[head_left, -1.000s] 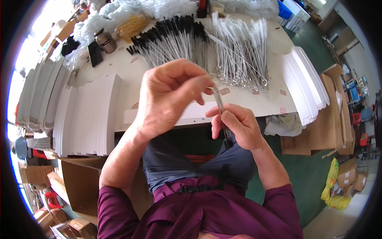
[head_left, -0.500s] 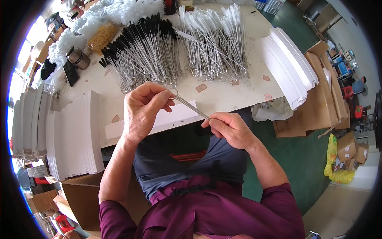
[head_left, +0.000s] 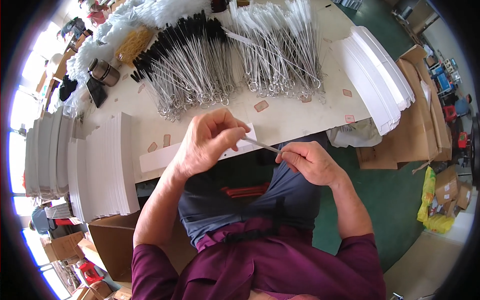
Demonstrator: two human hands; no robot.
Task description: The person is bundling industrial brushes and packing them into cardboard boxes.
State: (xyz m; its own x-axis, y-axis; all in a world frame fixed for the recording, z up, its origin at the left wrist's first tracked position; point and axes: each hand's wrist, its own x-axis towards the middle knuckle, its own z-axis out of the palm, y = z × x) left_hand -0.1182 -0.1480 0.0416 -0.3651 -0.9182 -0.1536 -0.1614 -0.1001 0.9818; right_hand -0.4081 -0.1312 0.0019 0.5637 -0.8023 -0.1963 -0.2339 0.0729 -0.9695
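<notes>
Between my two hands a bundle of thin metal rods (head_left: 263,145) stretches above my lap, just off the table's front edge. My left hand (head_left: 209,142) pinches one end between thumb and fingers and covers it. The other end is gripped by my right hand (head_left: 311,162), whose closed fingers hide its tip. Beyond them on the table lie wire brushes with black bristles (head_left: 187,35) and, to their right, wire brushes with white bristles (head_left: 272,25). Both piles have their ring ends toward me.
A long white card strip (head_left: 162,159) lies along the table's front edge. Stacks of folded white card stand at left (head_left: 102,170) and right (head_left: 367,75). A steel flask (head_left: 105,73) and a dark phone (head_left: 96,92) sit at the far left. An open cardboard box (head_left: 395,145) is at right.
My left hand has slid along the rods toward my right hand, and the ring end seen before is now covered. Less of the rods shows between the hands.
</notes>
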